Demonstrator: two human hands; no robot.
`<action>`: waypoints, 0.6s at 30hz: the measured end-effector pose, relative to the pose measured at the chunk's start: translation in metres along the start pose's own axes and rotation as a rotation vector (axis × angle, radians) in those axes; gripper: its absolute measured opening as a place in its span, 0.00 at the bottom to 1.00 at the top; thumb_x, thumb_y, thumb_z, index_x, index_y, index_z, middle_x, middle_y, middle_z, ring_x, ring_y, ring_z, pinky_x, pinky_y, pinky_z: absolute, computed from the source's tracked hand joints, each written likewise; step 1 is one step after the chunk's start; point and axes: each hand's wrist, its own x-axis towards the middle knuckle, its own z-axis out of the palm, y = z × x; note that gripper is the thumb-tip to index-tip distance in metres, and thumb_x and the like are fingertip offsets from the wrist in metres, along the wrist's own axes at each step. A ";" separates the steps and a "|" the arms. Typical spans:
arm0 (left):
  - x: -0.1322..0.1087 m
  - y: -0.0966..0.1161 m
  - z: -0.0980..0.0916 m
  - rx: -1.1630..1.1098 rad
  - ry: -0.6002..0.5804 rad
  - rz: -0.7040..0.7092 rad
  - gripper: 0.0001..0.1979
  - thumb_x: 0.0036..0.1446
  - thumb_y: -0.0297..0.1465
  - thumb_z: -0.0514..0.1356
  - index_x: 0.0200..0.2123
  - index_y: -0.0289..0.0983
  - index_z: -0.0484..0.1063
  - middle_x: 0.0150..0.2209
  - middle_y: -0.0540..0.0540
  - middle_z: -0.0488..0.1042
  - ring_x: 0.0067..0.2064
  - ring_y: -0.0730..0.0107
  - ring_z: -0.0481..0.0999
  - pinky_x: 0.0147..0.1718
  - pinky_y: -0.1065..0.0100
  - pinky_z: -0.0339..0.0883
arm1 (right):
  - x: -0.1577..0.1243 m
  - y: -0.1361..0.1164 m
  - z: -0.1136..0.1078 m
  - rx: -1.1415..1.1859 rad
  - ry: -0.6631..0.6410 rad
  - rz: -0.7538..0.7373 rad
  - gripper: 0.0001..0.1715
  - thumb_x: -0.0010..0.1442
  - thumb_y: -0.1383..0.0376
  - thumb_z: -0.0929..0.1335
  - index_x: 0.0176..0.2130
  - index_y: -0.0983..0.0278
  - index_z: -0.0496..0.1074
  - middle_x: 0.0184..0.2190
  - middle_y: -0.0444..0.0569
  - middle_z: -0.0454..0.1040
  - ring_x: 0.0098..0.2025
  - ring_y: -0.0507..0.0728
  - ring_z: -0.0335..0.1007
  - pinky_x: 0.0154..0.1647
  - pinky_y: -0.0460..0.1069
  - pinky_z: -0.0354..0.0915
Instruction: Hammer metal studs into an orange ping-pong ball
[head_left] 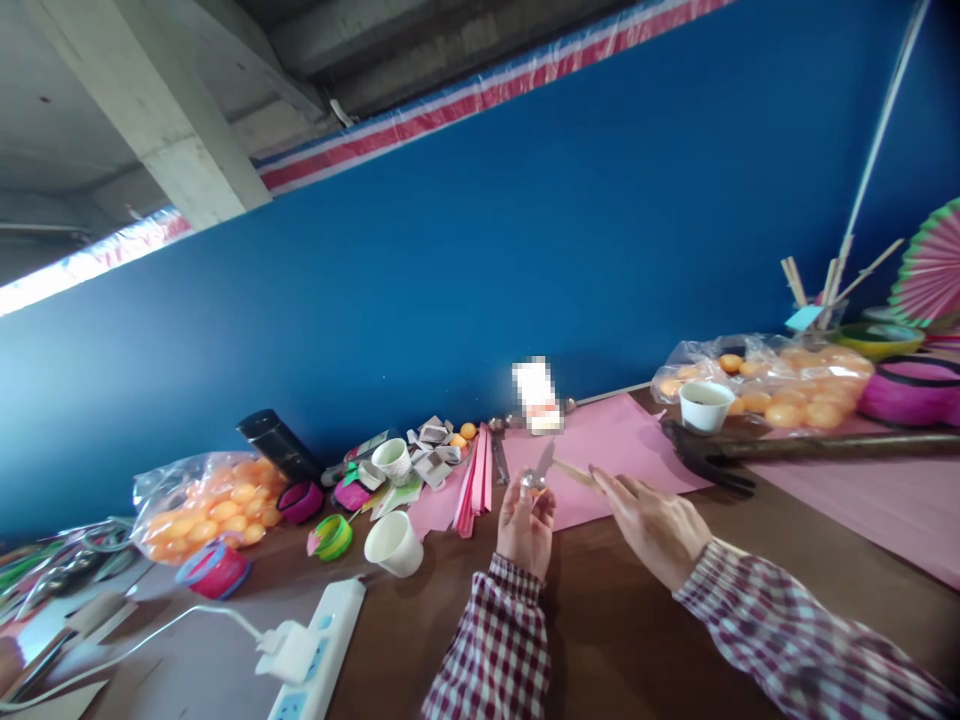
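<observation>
My left hand (526,527), in a checked sleeve, is at the centre of the table with its fingers closed around a small shiny metal object (533,482). A grey pointed piece (547,456) sticks up from that grip. To its right, my right hand (660,525) reaches over the pink paper (622,440), fingers together and pointing left. A thin wooden stick (576,472) extends from the right hand's fingertips toward the left hand, and a pale length shows again behind the wrist. The right palm is hidden.
A hammer (832,450) lies right of my hands. White cups (394,545), folded pink strips (472,485) and a power strip (319,655) are on the left. Bags of orange balls (214,505) stand at both sides. A blue partition (420,270) rises behind.
</observation>
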 end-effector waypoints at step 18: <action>-0.001 0.000 0.001 -0.019 0.005 -0.031 0.17 0.47 0.27 0.60 0.43 0.43 0.68 0.36 0.47 0.69 0.32 0.76 0.70 0.38 0.68 0.62 | -0.002 -0.004 0.002 0.033 -0.021 0.007 0.22 0.58 0.67 0.57 0.53 0.60 0.58 0.36 0.46 0.72 0.30 0.50 0.69 0.22 0.44 0.56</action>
